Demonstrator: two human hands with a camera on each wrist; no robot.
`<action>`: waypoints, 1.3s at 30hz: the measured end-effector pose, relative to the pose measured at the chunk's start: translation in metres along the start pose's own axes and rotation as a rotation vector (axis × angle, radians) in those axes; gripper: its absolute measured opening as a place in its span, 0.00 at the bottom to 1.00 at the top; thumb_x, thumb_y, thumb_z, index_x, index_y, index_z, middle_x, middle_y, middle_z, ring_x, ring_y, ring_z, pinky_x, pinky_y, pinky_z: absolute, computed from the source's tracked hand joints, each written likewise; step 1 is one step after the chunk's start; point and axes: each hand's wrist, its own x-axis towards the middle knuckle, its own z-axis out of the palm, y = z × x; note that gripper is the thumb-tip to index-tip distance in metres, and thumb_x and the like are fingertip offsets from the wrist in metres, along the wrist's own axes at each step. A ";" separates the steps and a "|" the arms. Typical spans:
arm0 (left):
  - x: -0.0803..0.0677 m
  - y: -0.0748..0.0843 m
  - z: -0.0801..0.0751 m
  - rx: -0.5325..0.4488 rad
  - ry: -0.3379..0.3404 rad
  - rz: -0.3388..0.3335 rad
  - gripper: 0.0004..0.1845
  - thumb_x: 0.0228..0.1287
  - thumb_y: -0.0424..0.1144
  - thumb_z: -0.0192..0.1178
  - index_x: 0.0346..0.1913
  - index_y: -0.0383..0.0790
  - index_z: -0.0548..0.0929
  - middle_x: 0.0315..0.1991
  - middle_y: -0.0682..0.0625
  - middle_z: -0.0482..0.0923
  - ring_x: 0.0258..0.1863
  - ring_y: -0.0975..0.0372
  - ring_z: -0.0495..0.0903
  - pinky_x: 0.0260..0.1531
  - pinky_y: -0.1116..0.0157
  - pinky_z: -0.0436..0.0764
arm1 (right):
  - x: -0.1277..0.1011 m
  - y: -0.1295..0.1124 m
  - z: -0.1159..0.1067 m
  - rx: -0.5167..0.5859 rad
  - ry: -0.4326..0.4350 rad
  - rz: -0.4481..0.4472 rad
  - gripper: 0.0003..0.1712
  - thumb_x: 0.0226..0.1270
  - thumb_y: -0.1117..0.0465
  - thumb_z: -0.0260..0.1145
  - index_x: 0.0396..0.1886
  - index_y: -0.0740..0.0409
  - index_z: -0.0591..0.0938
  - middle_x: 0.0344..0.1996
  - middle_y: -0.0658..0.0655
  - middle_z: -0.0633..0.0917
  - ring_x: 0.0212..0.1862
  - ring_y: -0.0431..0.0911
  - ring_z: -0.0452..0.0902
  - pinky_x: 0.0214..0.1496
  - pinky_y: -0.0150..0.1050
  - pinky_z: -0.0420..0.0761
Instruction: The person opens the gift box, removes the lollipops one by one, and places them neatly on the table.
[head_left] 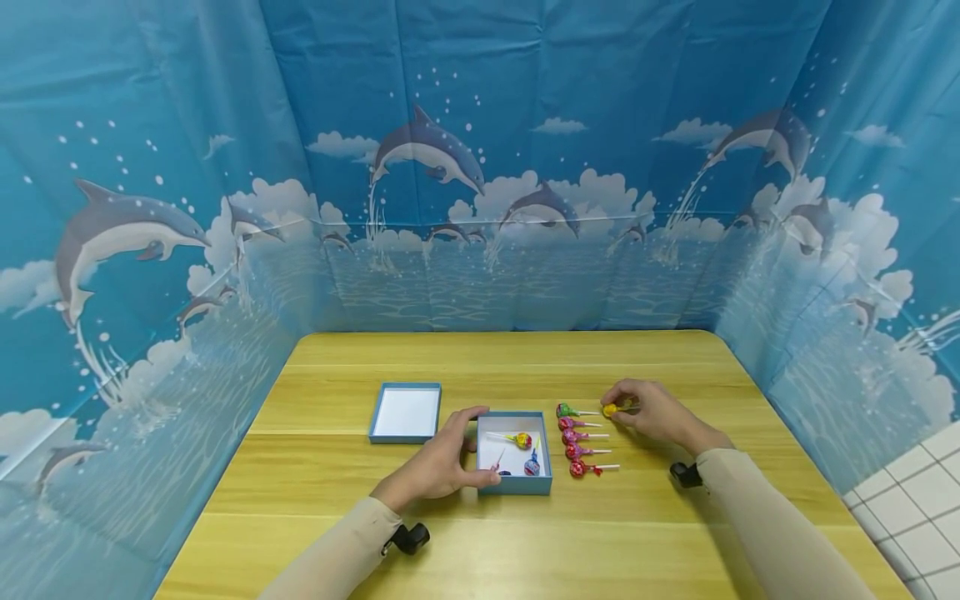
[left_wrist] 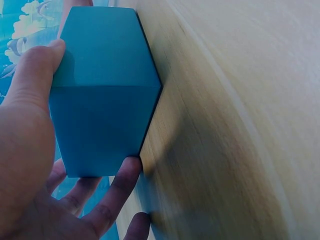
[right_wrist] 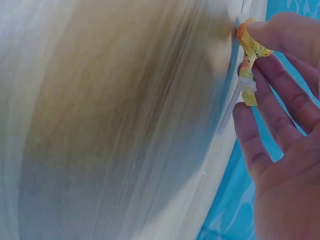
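Both hands rest on the wooden table [head_left: 675,358], each busy with its own thing. The left hand [head_left: 442,462] grips the open blue box [head_left: 542,483] by its left wall, thumb along the near side and fingers curled over the far rim; the left wrist view shows the thumb [left_wrist: 35,75] flat on the box's outer wall and the fingertips below it. The box sits near the middle of the table, a little toward the near edge, and holds a yellow-and-red lollipop [head_left: 522,439], a blue lollipop [head_left: 532,467] and a small red one [head_left: 498,460].

The right hand [head_left: 652,410] pinches a yellow lollipop [head_left: 610,410] between thumb and fingers, low over the table to the right of the box. In the right wrist view its wrapper [right_wrist: 248,60] and white stick show between the fingertips.

Between the box and that hand lies a row of five lollipops [head_left: 574,437], heads left, sticks pointing right: a green one at the far end, then pink and red ones.

The blue lid [head_left: 406,412] lies open side up, just left of the box and slightly farther back.
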 end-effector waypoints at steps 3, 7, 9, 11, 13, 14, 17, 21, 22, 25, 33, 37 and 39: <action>0.000 0.001 0.000 -0.010 -0.001 -0.004 0.61 0.73 0.56 0.84 0.96 0.49 0.55 0.82 0.40 0.69 0.65 0.56 0.85 0.65 0.53 0.87 | -0.001 0.000 0.000 0.006 -0.004 0.004 0.12 0.80 0.68 0.79 0.58 0.52 0.93 0.55 0.54 0.95 0.58 0.54 0.92 0.67 0.62 0.92; -0.001 0.001 0.000 -0.010 -0.001 -0.005 0.61 0.73 0.56 0.83 0.96 0.50 0.55 0.81 0.40 0.70 0.65 0.56 0.85 0.66 0.53 0.86 | -0.001 0.000 0.000 0.009 -0.006 0.005 0.13 0.80 0.67 0.78 0.59 0.52 0.94 0.57 0.55 0.95 0.61 0.58 0.92 0.70 0.67 0.89; -0.002 0.003 0.000 -0.010 0.001 0.001 0.60 0.73 0.55 0.84 0.96 0.49 0.55 0.80 0.40 0.70 0.64 0.56 0.84 0.65 0.53 0.86 | -0.002 0.000 0.000 0.012 -0.007 0.007 0.14 0.80 0.67 0.79 0.60 0.52 0.94 0.58 0.55 0.95 0.62 0.59 0.92 0.71 0.69 0.88; -0.002 0.004 -0.001 -0.006 0.003 0.005 0.60 0.73 0.55 0.84 0.95 0.47 0.56 0.80 0.39 0.71 0.64 0.56 0.84 0.65 0.53 0.86 | -0.002 0.001 -0.001 0.018 -0.008 0.010 0.14 0.80 0.66 0.79 0.61 0.51 0.94 0.59 0.55 0.95 0.63 0.60 0.91 0.72 0.70 0.87; -0.003 0.006 -0.001 -0.007 0.007 0.008 0.60 0.73 0.54 0.84 0.95 0.46 0.56 0.80 0.39 0.71 0.64 0.56 0.84 0.65 0.52 0.86 | -0.003 0.001 -0.001 0.026 -0.012 0.012 0.14 0.81 0.64 0.80 0.61 0.50 0.94 0.60 0.55 0.95 0.64 0.60 0.91 0.72 0.71 0.87; -0.003 0.006 -0.001 -0.009 0.008 0.010 0.60 0.73 0.54 0.84 0.95 0.45 0.56 0.80 0.39 0.71 0.64 0.56 0.84 0.65 0.52 0.86 | -0.003 0.002 -0.001 0.029 -0.014 0.014 0.15 0.81 0.64 0.80 0.62 0.50 0.93 0.60 0.55 0.95 0.64 0.60 0.91 0.73 0.71 0.86; -0.003 0.007 -0.001 -0.008 0.011 0.007 0.59 0.74 0.54 0.84 0.95 0.46 0.56 0.80 0.38 0.71 0.64 0.56 0.84 0.65 0.51 0.86 | -0.004 0.001 -0.002 0.038 -0.020 0.014 0.15 0.81 0.63 0.80 0.62 0.50 0.93 0.61 0.55 0.95 0.65 0.61 0.90 0.74 0.72 0.85; -0.003 0.007 -0.002 -0.011 0.011 0.005 0.59 0.74 0.54 0.84 0.95 0.47 0.57 0.80 0.39 0.71 0.63 0.56 0.83 0.64 0.52 0.86 | -0.005 -0.001 -0.003 0.034 -0.017 0.008 0.16 0.81 0.63 0.80 0.63 0.50 0.93 0.62 0.55 0.94 0.67 0.62 0.90 0.74 0.72 0.85; -0.004 0.007 -0.002 -0.010 0.010 0.006 0.59 0.74 0.54 0.84 0.95 0.48 0.56 0.80 0.39 0.71 0.63 0.57 0.83 0.63 0.53 0.86 | -0.006 -0.002 -0.003 0.030 -0.014 0.002 0.16 0.80 0.63 0.80 0.64 0.51 0.93 0.62 0.56 0.94 0.67 0.63 0.90 0.73 0.72 0.86; -0.004 0.007 -0.002 -0.002 0.010 0.003 0.59 0.73 0.55 0.84 0.95 0.49 0.56 0.79 0.40 0.72 0.62 0.57 0.83 0.62 0.56 0.85 | -0.006 -0.006 -0.003 0.008 0.002 -0.021 0.17 0.80 0.64 0.81 0.64 0.52 0.93 0.62 0.56 0.94 0.67 0.63 0.90 0.72 0.71 0.87; -0.003 0.005 -0.001 0.006 0.015 0.005 0.60 0.73 0.55 0.84 0.95 0.49 0.57 0.78 0.40 0.72 0.62 0.57 0.83 0.60 0.57 0.85 | -0.003 -0.022 -0.003 -0.050 0.045 -0.087 0.17 0.79 0.66 0.80 0.64 0.55 0.94 0.60 0.56 0.95 0.65 0.63 0.91 0.69 0.69 0.89; -0.003 0.004 0.000 0.004 0.015 0.004 0.60 0.73 0.55 0.84 0.95 0.49 0.57 0.78 0.40 0.72 0.62 0.57 0.83 0.61 0.56 0.85 | -0.001 -0.033 -0.002 -0.058 0.044 -0.115 0.18 0.79 0.65 0.80 0.64 0.54 0.94 0.61 0.55 0.95 0.66 0.63 0.91 0.70 0.69 0.89; -0.003 0.004 0.000 0.004 0.010 -0.001 0.60 0.73 0.55 0.84 0.95 0.50 0.56 0.77 0.41 0.73 0.62 0.57 0.83 0.61 0.57 0.85 | 0.000 -0.039 -0.001 -0.069 0.047 -0.136 0.18 0.79 0.65 0.80 0.64 0.54 0.93 0.61 0.55 0.94 0.66 0.63 0.91 0.70 0.69 0.89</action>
